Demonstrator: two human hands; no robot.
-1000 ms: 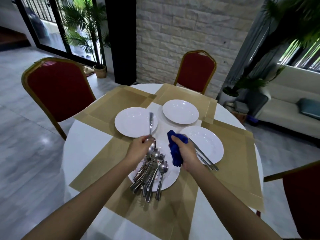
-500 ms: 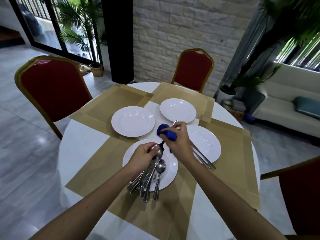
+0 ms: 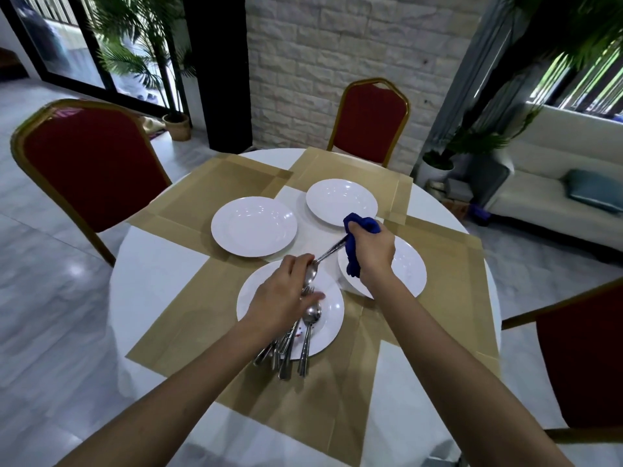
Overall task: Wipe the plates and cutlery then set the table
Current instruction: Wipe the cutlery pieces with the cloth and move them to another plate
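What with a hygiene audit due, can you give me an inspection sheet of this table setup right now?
Surface: round white table, tan mats laid across it.
Job's things: four white plates; nearest plate carries a cutlery pile.
Clutter: nothing seen.
Grippers: left hand holds a spoon by its bowl; right hand grips a blue cloth around its handle.
Cables: nothing seen.
Surroundings: three red chairs, potted plants, sofa.

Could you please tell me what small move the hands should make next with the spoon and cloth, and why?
Probably draw the blue cloth in the right hand along the silver metal spoon, from handle tip towards bowl. The cloth wraps only the handle's far end, and the left hand pinches the bowl end above the near white plate, steadying it.
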